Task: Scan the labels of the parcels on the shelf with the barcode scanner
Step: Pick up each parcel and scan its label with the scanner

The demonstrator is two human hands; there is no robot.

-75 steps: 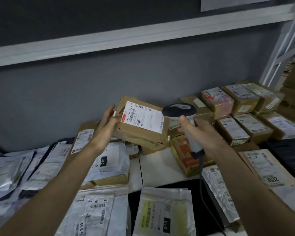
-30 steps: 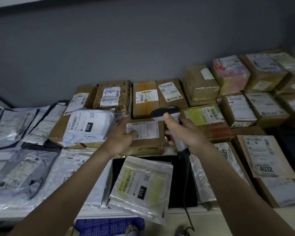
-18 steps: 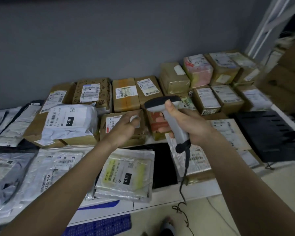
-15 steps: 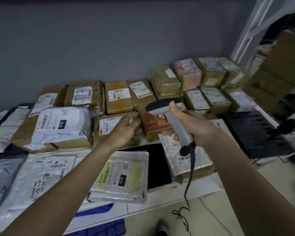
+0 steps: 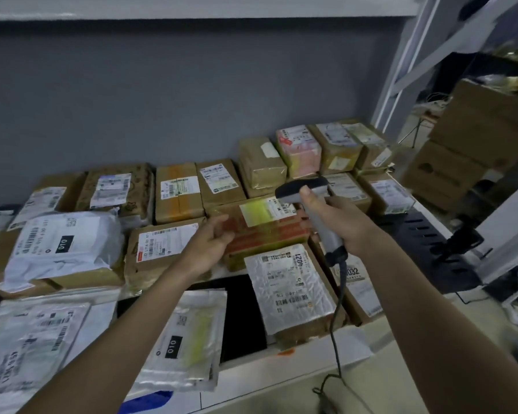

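Mid-task, scanning in progress. Right hand [image 5: 338,222] wrapped tight round the grey handle of the corded grey-and-black barcode scanner [image 5: 311,204], thumb up by the dark head, cable hanging down off the shelf edge. Scanner head aimed left and down at the white-and-yellow label [image 5: 266,210] on top of the brown cardboard parcel with red print [image 5: 269,234]. No beam visible, so cannot say whether that label has registered.

Left hand [image 5: 207,246] with fingers spread and loosely bent, reaching in at the red-printed parcel's left end, fingertips at or touching its edge; not closed round anything. Just left of it, flat tan cardboard parcel with white label and red strip [image 5: 165,249] lying label-up on the white shelf [image 5: 281,372].

Progress: impossible to count scanned parcels from the picture, nothing marks them. Judged at the red-printed parcel now. Plenty apparently left: row of taped brown boxes along the grey wall [image 5: 219,183], silvery wrapped parcel marked 4021 [image 5: 287,288] in front, white poly mailer marked 010 [image 5: 60,243] and clear plastic mailers [image 5: 186,342] at the near edge. Likely many scans to go.
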